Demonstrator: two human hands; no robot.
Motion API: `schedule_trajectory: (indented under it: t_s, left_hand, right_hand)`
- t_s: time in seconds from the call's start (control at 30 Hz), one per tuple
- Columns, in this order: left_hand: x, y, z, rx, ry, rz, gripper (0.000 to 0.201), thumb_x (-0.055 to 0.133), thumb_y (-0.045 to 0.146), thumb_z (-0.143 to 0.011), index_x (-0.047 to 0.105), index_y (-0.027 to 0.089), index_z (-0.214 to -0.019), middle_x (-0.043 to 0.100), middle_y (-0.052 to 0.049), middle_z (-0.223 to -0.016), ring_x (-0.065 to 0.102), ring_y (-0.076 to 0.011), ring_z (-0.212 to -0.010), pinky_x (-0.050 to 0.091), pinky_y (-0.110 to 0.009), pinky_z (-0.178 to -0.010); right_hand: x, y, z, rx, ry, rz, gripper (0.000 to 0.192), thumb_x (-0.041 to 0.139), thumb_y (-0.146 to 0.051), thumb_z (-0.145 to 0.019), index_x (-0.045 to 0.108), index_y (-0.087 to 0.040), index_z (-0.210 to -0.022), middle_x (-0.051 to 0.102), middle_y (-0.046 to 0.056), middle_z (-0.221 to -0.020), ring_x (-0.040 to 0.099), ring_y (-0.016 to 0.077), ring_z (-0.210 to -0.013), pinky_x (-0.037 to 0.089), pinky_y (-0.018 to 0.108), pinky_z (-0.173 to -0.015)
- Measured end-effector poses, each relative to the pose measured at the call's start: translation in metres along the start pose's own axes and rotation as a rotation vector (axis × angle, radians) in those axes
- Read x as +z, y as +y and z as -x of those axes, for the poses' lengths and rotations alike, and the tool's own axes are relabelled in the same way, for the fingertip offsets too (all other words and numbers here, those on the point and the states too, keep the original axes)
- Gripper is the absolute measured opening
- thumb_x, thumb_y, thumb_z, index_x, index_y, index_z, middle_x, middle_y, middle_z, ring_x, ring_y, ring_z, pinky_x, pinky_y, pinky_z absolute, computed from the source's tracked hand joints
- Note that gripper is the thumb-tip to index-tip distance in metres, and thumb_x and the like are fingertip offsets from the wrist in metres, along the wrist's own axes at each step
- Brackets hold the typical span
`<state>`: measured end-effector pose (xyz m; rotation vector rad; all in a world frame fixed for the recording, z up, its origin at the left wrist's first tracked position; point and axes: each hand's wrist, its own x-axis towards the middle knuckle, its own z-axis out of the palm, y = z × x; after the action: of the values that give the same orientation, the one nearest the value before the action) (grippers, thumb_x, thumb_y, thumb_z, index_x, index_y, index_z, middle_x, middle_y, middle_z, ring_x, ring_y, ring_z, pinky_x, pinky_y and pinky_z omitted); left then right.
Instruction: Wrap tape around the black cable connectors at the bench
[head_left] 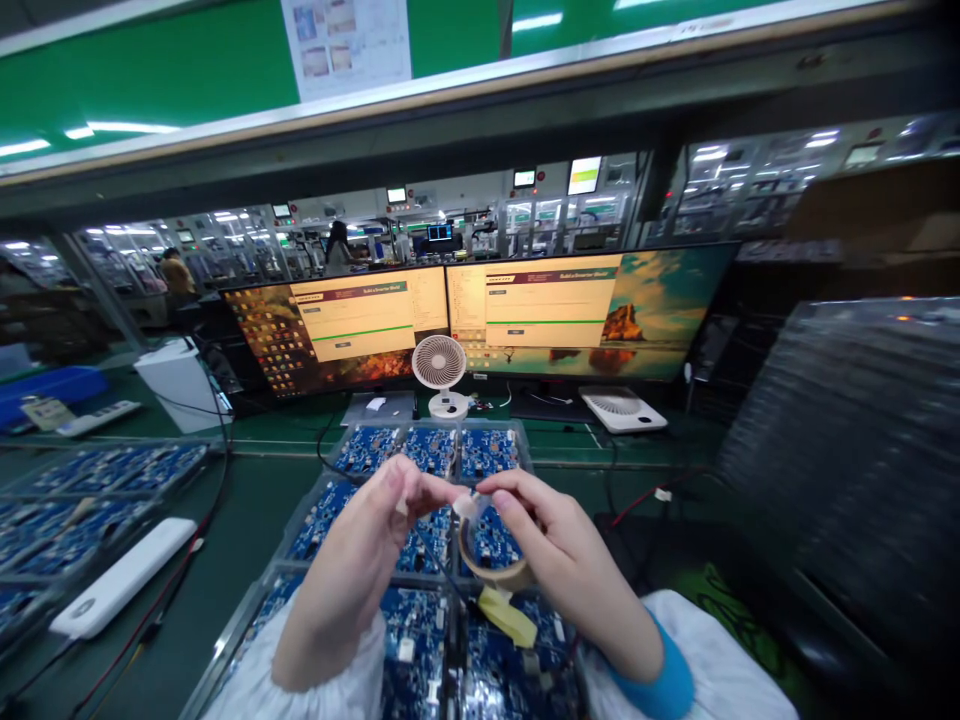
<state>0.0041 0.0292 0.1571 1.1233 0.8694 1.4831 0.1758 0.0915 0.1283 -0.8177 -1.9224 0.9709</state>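
Above a tray of blue circuit boards, my two hands meet at the fingertips. My right hand is closed on a roll of tan tape, with thumb and forefinger at its upper edge. Between the fingertips shows a small pale piece, perhaps the tape's end; blur hides its exact shape. My left hand is closed with its forefinger stretched against that piece. A yellow strip is just below the roll; I cannot tell whether it is attached.
Two monitors stand behind the tray, with a small white fan before them. At the left lie a long white device, cables and another board tray. Stacked clear trays rise at the right. A shelf edge crosses overhead.
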Motion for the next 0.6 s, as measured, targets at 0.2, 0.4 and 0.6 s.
schedule_trajectory:
  t_s: [0.2,0.4,0.6]
  left_hand:
    - [0.000,-0.011,-0.003,0.149,0.233,-0.114,0.031,0.066,0.025,-0.085,0.045,0.027,-0.108,0.057,-0.006,-0.127,0.064,-0.0226,-0.108,0.044,-0.041,-0.097]
    - [0.022,-0.028,-0.002,0.365,0.340,-0.421,0.058,0.065,0.014,-0.083,0.035,0.036,-0.127,0.038,-0.006,-0.145,0.062,-0.0201,-0.114,0.047,-0.039,-0.102]
    - [0.029,-0.043,-0.008,0.590,0.413,-0.497,0.068,0.065,0.007,-0.081,0.034,0.038,-0.134,0.034,-0.006,-0.147,0.068,-0.0149,-0.098,0.057,-0.032,-0.090]
  right_hand:
    - [0.001,0.015,0.001,0.025,0.111,-0.362,0.035,0.044,-0.013,-0.081,0.060,-0.030,-0.107,0.057,0.000,-0.097,0.053,0.0196,-0.090,0.042,0.033,-0.080]
    - [0.010,0.012,0.002,0.035,0.165,-0.442,0.025,0.052,-0.021,-0.086,0.055,-0.032,-0.109,0.054,0.000,-0.099,0.052,0.0199,-0.092,0.041,0.035,-0.083]
    - [0.018,0.005,0.009,-0.060,0.232,-0.235,0.026,0.048,-0.017,-0.090,0.052,-0.031,-0.111,0.052,0.003,-0.109,0.052,0.0233,-0.101,0.041,0.043,-0.090]
